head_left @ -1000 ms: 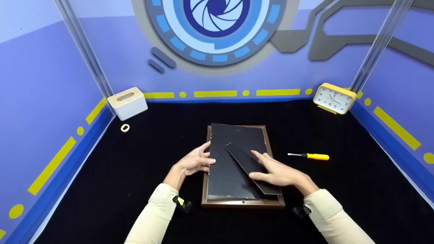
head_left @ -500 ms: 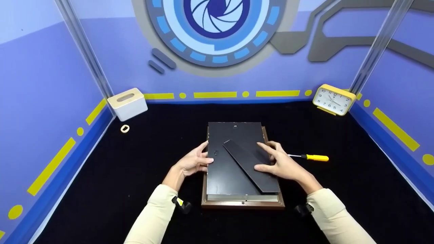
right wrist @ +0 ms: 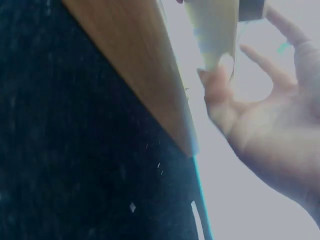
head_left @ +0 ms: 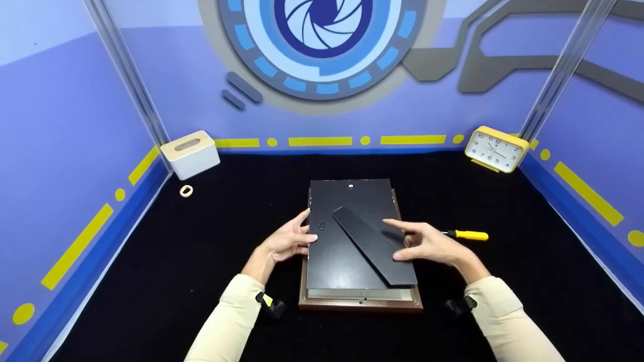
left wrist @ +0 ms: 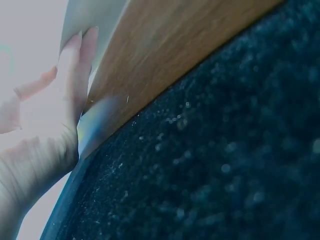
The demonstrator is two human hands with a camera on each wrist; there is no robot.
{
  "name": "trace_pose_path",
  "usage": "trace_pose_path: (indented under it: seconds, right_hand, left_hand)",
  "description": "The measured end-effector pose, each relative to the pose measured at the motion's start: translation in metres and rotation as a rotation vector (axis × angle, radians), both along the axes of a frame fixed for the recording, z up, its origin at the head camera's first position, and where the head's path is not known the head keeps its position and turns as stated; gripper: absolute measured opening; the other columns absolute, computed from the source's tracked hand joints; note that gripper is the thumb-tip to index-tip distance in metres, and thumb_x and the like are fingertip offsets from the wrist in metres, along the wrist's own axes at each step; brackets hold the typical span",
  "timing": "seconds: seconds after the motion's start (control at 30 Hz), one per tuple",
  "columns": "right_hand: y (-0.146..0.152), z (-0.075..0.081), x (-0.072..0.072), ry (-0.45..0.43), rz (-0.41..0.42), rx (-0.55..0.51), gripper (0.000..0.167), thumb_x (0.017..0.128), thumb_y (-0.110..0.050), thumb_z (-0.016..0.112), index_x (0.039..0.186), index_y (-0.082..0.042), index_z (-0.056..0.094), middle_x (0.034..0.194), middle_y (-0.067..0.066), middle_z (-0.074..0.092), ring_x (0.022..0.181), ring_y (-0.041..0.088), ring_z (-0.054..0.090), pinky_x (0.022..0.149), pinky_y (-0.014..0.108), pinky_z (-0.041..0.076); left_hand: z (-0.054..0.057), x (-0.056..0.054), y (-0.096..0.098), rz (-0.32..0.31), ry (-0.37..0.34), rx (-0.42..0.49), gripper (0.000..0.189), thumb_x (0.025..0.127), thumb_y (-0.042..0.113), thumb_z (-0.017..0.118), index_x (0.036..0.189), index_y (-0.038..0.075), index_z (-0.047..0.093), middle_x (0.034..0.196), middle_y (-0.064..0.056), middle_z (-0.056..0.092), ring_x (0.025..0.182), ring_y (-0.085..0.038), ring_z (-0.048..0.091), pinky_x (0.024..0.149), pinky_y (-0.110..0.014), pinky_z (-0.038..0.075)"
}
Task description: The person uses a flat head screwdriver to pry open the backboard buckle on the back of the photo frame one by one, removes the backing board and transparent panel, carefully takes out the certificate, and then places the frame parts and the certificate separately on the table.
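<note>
A black picture frame backing board [head_left: 327, 266] sits a little above the brown wooden picture frame [head_left: 362, 304], shifted toward its far end. A pale strip shows between them at the near edge. On the board, a black stand leg [head_left: 372, 241] lies slantwise. My left hand [head_left: 287, 239] grips the board's left edge, thumb on top and other fingers at the side. At the right edge my right hand [head_left: 427, 244] pinches the board, thumb by the leg, index finger reaching over it. In the right wrist view, a fingertip of the right hand [right wrist: 270, 115] meets the board's edge [right wrist: 215, 35].
A screwdriver with a yellow handle [head_left: 470, 235] lies right of the frame, its tip hidden by the right hand. A tissue box [head_left: 193, 158] stands back left, with a small pale ring [head_left: 186, 191] before it. A yellow clock [head_left: 495, 150] stands back right.
The board has straightened over the frame and shifted away from the near edge, baring a pale strip there. My right hand has moved off the stand leg to the board's right edge.
</note>
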State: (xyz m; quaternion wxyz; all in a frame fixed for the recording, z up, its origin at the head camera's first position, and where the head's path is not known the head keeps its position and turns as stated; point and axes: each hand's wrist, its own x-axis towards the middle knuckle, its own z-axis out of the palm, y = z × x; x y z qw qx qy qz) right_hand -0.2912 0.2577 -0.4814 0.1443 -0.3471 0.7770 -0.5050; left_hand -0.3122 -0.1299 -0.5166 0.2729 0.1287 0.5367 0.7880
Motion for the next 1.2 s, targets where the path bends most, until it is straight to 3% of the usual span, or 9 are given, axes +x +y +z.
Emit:
trace_pose_path:
  seconds: [0.17,0.3,0.4,0.53,0.67,0.83,1.0,1.2]
  right_hand:
    - [0.008,-0.006,-0.003,-0.175,0.139,-0.162,0.065,0.091,0.003,0.068,0.150,-0.001,0.042,0.074,-0.001,0.043,0.061,0.012,0.051,0.057,0.022,0.049]
    - [0.010,-0.009,-0.002,-0.312,0.177,-0.181,0.046,0.100,-0.003,0.058,0.145,0.002,0.049,0.072,-0.008,0.041,0.060,0.010,0.043,0.059,0.021,0.047]
    - [0.011,-0.009,-0.001,-0.287,0.198,-0.125,0.046,0.100,-0.005,0.059,0.145,0.002,0.050,0.070,-0.009,0.047,0.059,0.008,0.045,0.059,0.020,0.046]
    - [0.012,-0.008,-0.001,-0.191,0.235,-0.039,0.063,0.091,-0.001,0.070,0.149,0.000,0.045,0.067,-0.008,0.050,0.059,0.008,0.052,0.058,0.018,0.049]
    - [0.011,-0.008,-0.002,-0.229,0.286,-0.036,0.071,0.089,0.002,0.071,0.152,0.000,0.039,0.064,-0.007,0.042,0.054,0.013,0.047,0.056,0.019,0.049]
    - [0.011,-0.007,-0.002,-0.302,0.321,-0.087,0.069,0.094,0.006,0.063,0.154,0.002,0.031,0.061,-0.004,0.034,0.053,0.015,0.039,0.053,0.022,0.039]
    - [0.010,-0.004,0.000,-0.356,0.277,-0.135,0.066,0.097,0.003,0.060,0.155,0.000,0.030,0.066,-0.008,0.039,0.060,0.006,0.043,0.056,0.021,0.039]
    - [0.001,0.000,0.004,-0.411,0.218,-0.225,0.069,0.093,0.005,0.064,0.155,-0.001,0.033,0.062,-0.009,0.045,0.061,0.007,0.052,0.059,0.020,0.047]
  left_hand:
    - [0.001,0.001,0.002,0.012,-0.003,0.007,0.100,0.091,-0.014,0.055,0.161,0.018,-0.009,0.160,-0.031,0.011,0.070,-0.008,0.058,0.059,-0.026,0.055]
    - [0.002,0.000,0.001,0.037,0.003,0.018,0.099,0.091,-0.015,0.054,0.162,0.018,-0.006,0.155,-0.029,0.028,0.071,-0.009,0.060,0.059,-0.027,0.056]
    - [0.003,0.000,0.001,0.050,0.004,0.022,0.099,0.091,-0.015,0.055,0.162,0.018,-0.005,0.148,-0.022,0.042,0.072,-0.010,0.061,0.058,-0.026,0.056]
    - [0.003,0.000,0.000,0.049,0.004,0.033,0.099,0.090,-0.016,0.055,0.162,0.019,-0.004,0.139,-0.015,0.052,0.077,-0.013,0.065,0.059,-0.028,0.056]
    - [0.004,-0.001,0.001,0.051,0.018,0.037,0.098,0.091,-0.015,0.056,0.162,0.020,-0.002,0.135,-0.015,0.056,0.085,-0.017,0.068,0.064,-0.032,0.058]
    - [0.005,-0.001,0.001,0.050,0.043,0.037,0.097,0.091,-0.014,0.057,0.162,0.023,0.002,0.137,-0.017,0.055,0.095,-0.023,0.069,0.071,-0.038,0.059]
    - [0.007,-0.002,0.000,0.055,0.059,0.055,0.097,0.091,-0.015,0.055,0.162,0.024,0.002,0.142,-0.018,0.051,0.093,-0.023,0.070,0.068,-0.035,0.059]
    - [0.008,-0.003,-0.003,0.076,0.045,0.080,0.095,0.092,-0.016,0.054,0.162,0.022,0.001,0.145,-0.017,0.050,0.088,-0.020,0.070,0.064,-0.031,0.058]
